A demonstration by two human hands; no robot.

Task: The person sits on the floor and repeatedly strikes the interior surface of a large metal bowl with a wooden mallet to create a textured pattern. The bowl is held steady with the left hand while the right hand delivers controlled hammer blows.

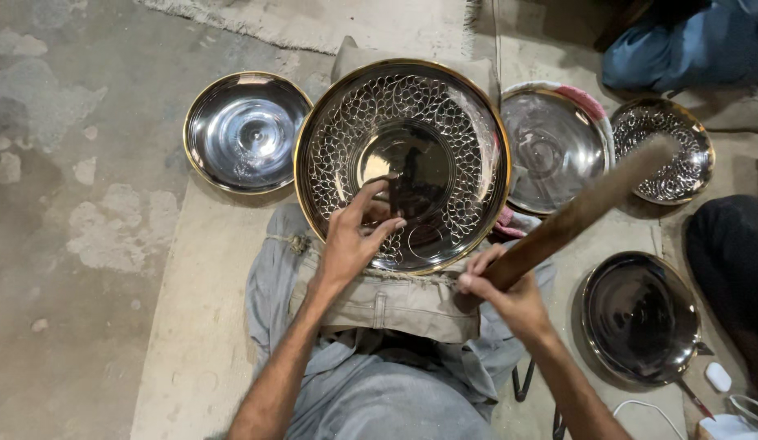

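Your left hand [350, 244] rests on the patterned plate [403, 163], fingers [377, 195] pinching something too small to tell. Right hand [509, 297] clenches a wooden stick [586, 208] pointing to 2 o'clock; plain plate [247, 130] at 10

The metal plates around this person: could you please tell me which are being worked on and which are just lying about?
In hand:
- large patterned plate, touched by the left hand
- wooden stick, gripped by the right hand

Lying about:
- plain plate
- dark plate
- small patterned plate
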